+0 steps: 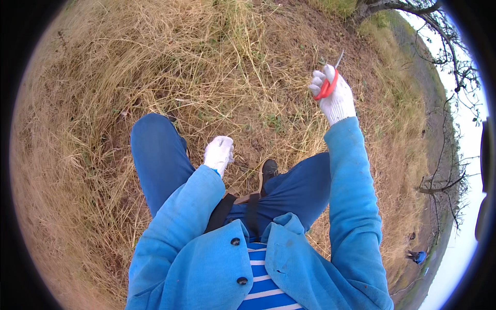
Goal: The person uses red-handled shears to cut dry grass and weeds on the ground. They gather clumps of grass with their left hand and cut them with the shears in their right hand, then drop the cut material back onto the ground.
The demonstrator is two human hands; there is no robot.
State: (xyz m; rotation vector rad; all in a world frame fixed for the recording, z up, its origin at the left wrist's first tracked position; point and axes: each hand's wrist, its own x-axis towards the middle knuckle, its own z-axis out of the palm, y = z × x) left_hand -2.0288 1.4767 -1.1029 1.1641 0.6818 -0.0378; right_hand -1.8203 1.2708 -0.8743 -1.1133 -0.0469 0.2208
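My right hand [333, 91], in a white knit glove, is raised at the upper right, closed on the red handles of scissors [326, 87]. Their metal blade points up and to the right. A small green bit of plant [322, 61] shows just above the fingertips; whether it is held or lies behind is unclear. My left hand [219, 152], also gloved in white, is curled between my knees, low over the dry grass [217, 93]. Its fingers are mostly turned from view, and I cannot tell whether anything is inside them.
Dry grass and bare soil [310, 31] surround my bent legs. My dark shoe [269, 172] is between the knees. A tree trunk [361, 13] stands at the upper right, with thin branches [451, 42] along the right edge. Far off at lower right is a person in blue [417, 256].
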